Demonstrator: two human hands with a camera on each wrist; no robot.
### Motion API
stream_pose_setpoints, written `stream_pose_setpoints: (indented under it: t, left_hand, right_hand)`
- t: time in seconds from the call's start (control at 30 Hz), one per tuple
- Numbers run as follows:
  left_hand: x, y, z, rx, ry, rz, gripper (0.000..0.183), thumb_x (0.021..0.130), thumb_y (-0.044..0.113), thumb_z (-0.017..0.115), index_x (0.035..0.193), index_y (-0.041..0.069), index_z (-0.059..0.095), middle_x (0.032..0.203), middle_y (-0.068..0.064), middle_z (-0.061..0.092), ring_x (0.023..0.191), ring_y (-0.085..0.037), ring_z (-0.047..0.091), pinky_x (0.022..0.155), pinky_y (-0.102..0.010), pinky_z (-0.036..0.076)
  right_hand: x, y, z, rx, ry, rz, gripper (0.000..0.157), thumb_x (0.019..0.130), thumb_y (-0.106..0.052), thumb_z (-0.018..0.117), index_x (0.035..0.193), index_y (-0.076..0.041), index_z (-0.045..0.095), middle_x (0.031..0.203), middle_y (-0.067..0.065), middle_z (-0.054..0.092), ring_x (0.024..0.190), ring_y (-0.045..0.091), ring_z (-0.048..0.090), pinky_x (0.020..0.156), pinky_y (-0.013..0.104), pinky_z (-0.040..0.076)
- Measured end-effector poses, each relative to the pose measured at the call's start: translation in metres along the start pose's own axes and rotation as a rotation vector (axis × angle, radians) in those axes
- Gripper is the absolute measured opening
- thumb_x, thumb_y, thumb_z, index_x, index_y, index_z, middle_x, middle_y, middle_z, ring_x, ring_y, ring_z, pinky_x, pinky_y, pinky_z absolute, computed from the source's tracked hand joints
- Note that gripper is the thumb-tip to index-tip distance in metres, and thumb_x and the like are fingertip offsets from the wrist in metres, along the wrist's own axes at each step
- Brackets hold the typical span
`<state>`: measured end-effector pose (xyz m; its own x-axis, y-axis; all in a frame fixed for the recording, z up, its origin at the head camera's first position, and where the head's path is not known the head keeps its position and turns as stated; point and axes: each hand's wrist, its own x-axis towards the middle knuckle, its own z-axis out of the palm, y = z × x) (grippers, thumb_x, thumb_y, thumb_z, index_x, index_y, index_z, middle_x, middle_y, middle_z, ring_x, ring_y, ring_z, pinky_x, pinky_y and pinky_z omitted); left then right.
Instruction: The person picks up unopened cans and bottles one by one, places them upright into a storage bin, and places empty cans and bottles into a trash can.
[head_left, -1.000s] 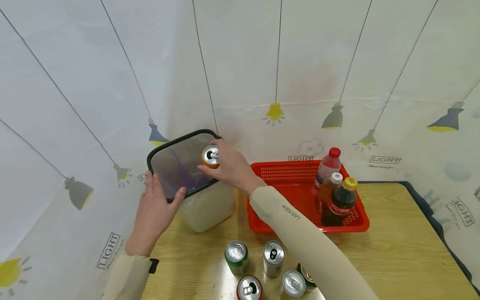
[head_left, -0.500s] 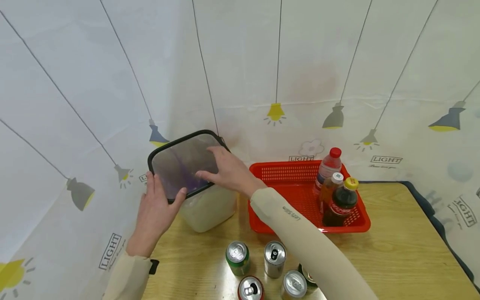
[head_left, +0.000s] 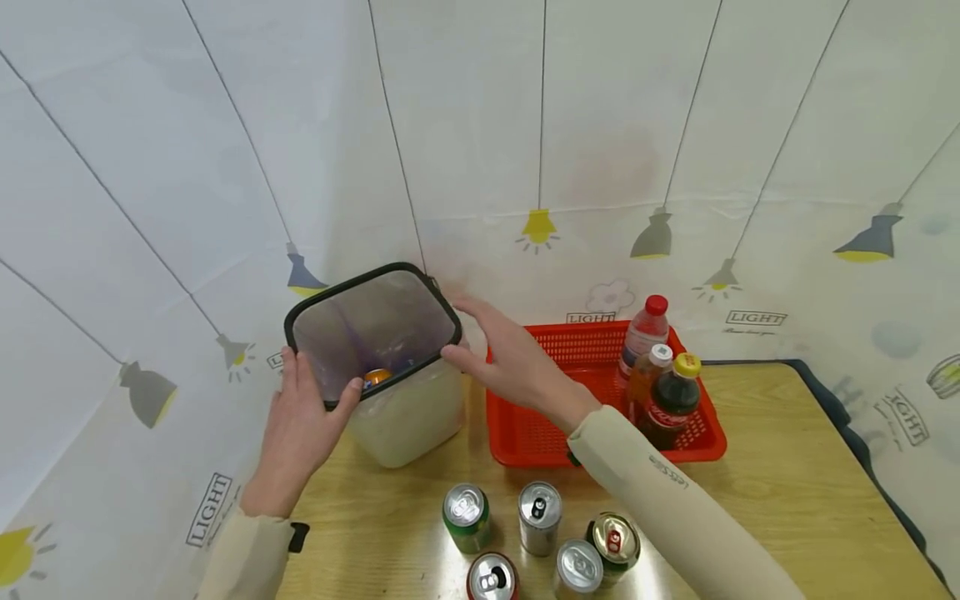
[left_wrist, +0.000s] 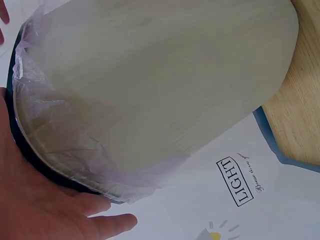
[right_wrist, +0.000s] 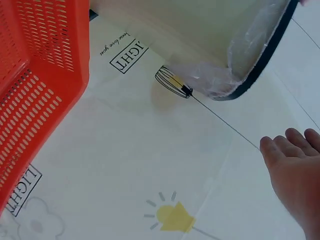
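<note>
A translucent whitish bin point(head_left: 411, 417) with a black rim stands at the left of the table, lined with a thin purplish plastic bag point(left_wrist: 45, 107). An orange can point(head_left: 377, 377) lies down inside it. My left hand point(head_left: 296, 433) rests against the bin's front left corner, fingers straight along the outside and thumb at the front rim. In the left wrist view, that palm lies along the black rim. My right hand point(head_left: 517, 358) is at the rim's right corner, fingers extended, holding nothing. Near the front stand a green can point(head_left: 467, 517) and a silver can point(head_left: 540, 517).
Right of the bin sits a red plastic basket point(head_left: 525, 450) with a cola bottle point(head_left: 671, 404), an amber drink bottle point(head_left: 647, 379) and a red-capped bottle point(head_left: 643, 337). A red can point(head_left: 492, 577), another silver can point(head_left: 579, 568) and a gold-topped can point(head_left: 613, 542) stand in front.
My right hand has let go of the orange can inside the bin and moved out to the right rim. The left hand stays at the left corner.
</note>
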<state>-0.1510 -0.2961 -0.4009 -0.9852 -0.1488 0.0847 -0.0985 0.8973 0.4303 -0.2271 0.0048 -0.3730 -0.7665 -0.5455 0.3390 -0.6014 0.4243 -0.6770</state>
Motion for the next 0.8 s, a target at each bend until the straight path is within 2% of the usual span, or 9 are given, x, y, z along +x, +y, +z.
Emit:
stream_pose_setpoints:
  t: [0.2, 0.33, 0.5, 0.63, 0.7, 0.8]
  left_hand:
    - [-0.001, 0.003, 0.001, -0.009, -0.007, -0.004, 0.108, 0.102, 0.067, 0.042, 0.159, -0.013, -0.004, 0.166, -0.03, -0.017, 0.147, -0.062, 0.016, 0.116, -0.072, 0.019]
    - [-0.001, 0.001, 0.003, -0.007, 0.05, 0.02, 0.107, 0.103, 0.064, 0.044, 0.159, -0.014, -0.003, 0.167, -0.032, -0.012, 0.148, -0.059, 0.015, 0.115, -0.073, 0.019]
    - [-0.002, -0.003, 0.007, -0.017, 0.161, 0.07, 0.105, 0.102, 0.061, 0.049, 0.161, -0.01, 0.0, 0.168, -0.032, -0.003, 0.155, -0.05, 0.007, 0.117, -0.072, 0.015]
    - [-0.009, -0.007, 0.013, -0.044, 0.286, 0.119, 0.102, 0.1, 0.058, 0.057, 0.163, -0.006, 0.008, 0.17, -0.027, 0.008, 0.156, -0.045, 0.008, 0.121, -0.067, 0.011]
    - [-0.014, -0.007, 0.018, -0.066, 0.372, 0.163, 0.099, 0.099, 0.056, 0.059, 0.164, -0.003, 0.014, 0.169, -0.025, 0.015, 0.157, -0.042, 0.011, 0.123, -0.063, 0.01]
    - [-0.021, -0.004, 0.026, -0.113, 0.52, 0.283, 0.088, 0.098, 0.049, 0.06, 0.16, -0.004, 0.028, 0.164, -0.026, 0.03, 0.155, -0.042, 0.021, 0.124, -0.058, 0.015]
  right_hand:
    - [-0.048, 0.012, -0.009, -0.016, 0.02, 0.064, 0.071, 0.104, -0.053, 0.056, 0.162, -0.019, 0.034, 0.167, -0.001, 0.034, 0.152, 0.023, 0.035, 0.12, 0.051, 0.032]
    - [-0.08, 0.025, -0.013, -0.043, 0.026, 0.071, 0.068, 0.104, -0.05, 0.058, 0.161, -0.018, 0.037, 0.167, -0.001, 0.034, 0.153, 0.023, 0.033, 0.12, 0.052, 0.032]
    - [-0.118, 0.04, -0.012, -0.082, 0.043, 0.068, 0.065, 0.103, -0.045, 0.062, 0.156, -0.012, 0.044, 0.166, 0.002, 0.036, 0.154, 0.027, 0.031, 0.119, 0.056, 0.033]
    - [-0.145, 0.052, -0.01, -0.107, 0.056, 0.081, 0.06, 0.103, -0.04, 0.064, 0.152, -0.01, 0.049, 0.165, 0.0, 0.037, 0.154, 0.028, 0.029, 0.117, 0.058, 0.034]
    - [-0.157, 0.058, -0.01, -0.123, 0.062, 0.095, 0.058, 0.103, -0.039, 0.064, 0.151, -0.01, 0.051, 0.165, -0.002, 0.037, 0.155, 0.028, 0.029, 0.116, 0.059, 0.035]
    - [-0.172, 0.064, -0.013, -0.143, 0.069, 0.118, 0.057, 0.103, -0.041, 0.063, 0.15, -0.011, 0.052, 0.165, -0.004, 0.037, 0.155, 0.025, 0.028, 0.116, 0.059, 0.036]
